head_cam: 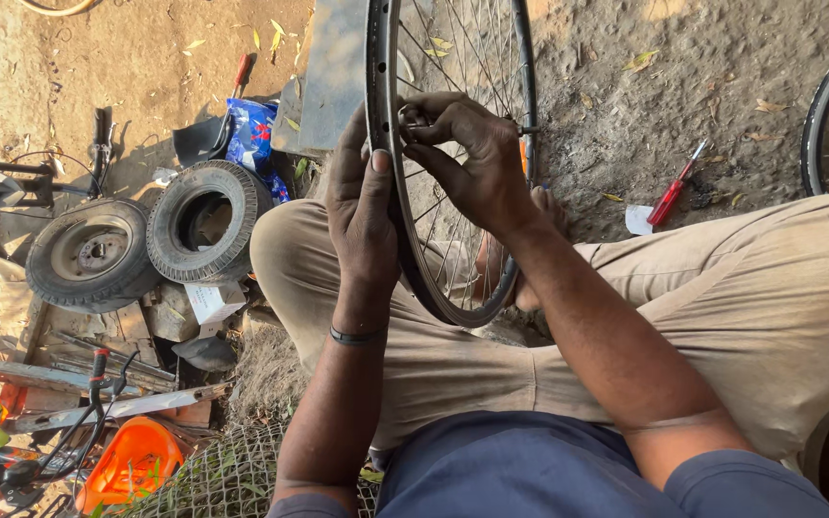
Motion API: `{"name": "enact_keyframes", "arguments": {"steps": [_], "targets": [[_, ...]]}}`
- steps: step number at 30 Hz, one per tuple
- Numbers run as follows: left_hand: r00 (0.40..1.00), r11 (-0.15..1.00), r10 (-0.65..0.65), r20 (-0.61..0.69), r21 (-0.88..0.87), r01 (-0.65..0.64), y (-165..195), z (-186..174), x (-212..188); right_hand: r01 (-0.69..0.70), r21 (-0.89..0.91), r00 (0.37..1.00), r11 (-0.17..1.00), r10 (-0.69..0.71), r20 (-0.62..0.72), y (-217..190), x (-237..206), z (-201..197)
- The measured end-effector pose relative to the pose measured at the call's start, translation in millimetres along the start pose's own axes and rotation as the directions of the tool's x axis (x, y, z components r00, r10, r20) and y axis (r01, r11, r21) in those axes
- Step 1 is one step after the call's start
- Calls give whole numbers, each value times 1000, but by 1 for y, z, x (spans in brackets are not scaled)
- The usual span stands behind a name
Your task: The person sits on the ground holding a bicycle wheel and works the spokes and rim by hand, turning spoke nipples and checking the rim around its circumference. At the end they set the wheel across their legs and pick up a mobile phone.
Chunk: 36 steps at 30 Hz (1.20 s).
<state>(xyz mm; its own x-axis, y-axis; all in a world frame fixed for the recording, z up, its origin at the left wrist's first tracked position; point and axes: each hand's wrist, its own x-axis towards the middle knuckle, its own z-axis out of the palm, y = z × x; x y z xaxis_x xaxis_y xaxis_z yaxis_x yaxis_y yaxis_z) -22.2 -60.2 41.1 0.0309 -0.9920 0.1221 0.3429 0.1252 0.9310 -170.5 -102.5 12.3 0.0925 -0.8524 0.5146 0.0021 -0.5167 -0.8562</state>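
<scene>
Here the bicycle wheel rim (pixel 434 278) stands upright between the person's knees, its lower arc resting near a bare foot on the dirt ground (pixel 626 77). The left hand (pixel 362 206) is wrapped over the rim's outer edge, palm flat and fingers closed around the metal to steady it. The right hand (pixel 467 158) reaches in among the spokes (pixel 453 58), its grip pinching a small metal tool or fitting (pixel 413 117) against the inner side of the rim; which it is cannot be told.

The step in hand looks like work on 1 spoke end or the valve seat. The next move likely calls for a firm hold and small, careful turns at the pinched point.

A red-handled screwdriver (pixel 675 187) lies well apart on the ground, and 2 small tyres (pixel 146 240) sit to the left.
</scene>
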Motion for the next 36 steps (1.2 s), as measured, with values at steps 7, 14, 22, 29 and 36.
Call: {"name": "enact_keyframes", "arguments": {"steps": [7, 14, 22, 29, 36], "targets": [[996, 952, 92, -8, 295, -85, 2, -4, -1, -34, -17, 999, 999, 35, 27, -3, 3, 4], [995, 876, 25, -98, 481, 25, 0, 33, -54, -97, -24, 977, 995, 99, 187, -15, 19, -53], [997, 910, 71, -7, 411, -62, 11, 37, -38, -33, -345, 992, 938, 74, 106, -24, 18, -79], [995, 895, 52, -85, 446, -8, 7, 26, -5, -113, 26, 990, 993, 110, 90, -8, 15, -82], [989, 892, 87, -122, 452, -23, 1, 18, 3, -294, 81, 933, 952, 268, 239, 24, 4, -45]]}}
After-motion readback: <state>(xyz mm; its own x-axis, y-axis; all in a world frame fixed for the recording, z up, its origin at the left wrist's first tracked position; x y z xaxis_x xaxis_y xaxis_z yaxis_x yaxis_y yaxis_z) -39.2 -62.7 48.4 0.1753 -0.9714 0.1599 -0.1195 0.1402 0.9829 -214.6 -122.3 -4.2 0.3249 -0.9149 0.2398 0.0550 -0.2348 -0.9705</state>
